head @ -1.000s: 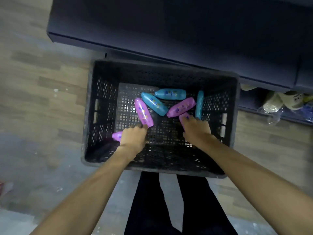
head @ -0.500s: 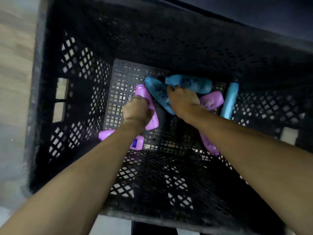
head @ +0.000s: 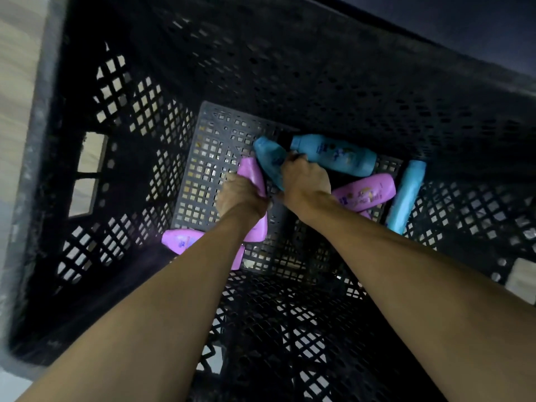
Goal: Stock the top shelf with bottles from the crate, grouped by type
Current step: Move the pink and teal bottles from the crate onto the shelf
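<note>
Both my arms reach down into a deep black lattice crate (head: 139,146). My left hand (head: 240,195) is closed around a purple bottle (head: 251,172) lying on the crate floor. My right hand (head: 304,181) grips a blue bottle (head: 268,155) just beside it. Loose on the floor lie another blue bottle (head: 336,155) at the back, a third blue bottle (head: 406,192) on its edge by the right wall, a purple bottle (head: 365,191) under my right wrist, and a purple bottle (head: 182,240) partly hidden under my left forearm.
The crate's perforated walls rise steeply on all sides, with a handle opening (head: 87,175) in the left wall. Pale wood-look floor (head: 17,68) shows outside at the left. A dark shelf unit (head: 464,27) edges the top right corner.
My head has dropped closer into the crate. The left hand has closed on the purple bottle, and the right hand has shifted from the far blue bottle onto the nearer blue one.
</note>
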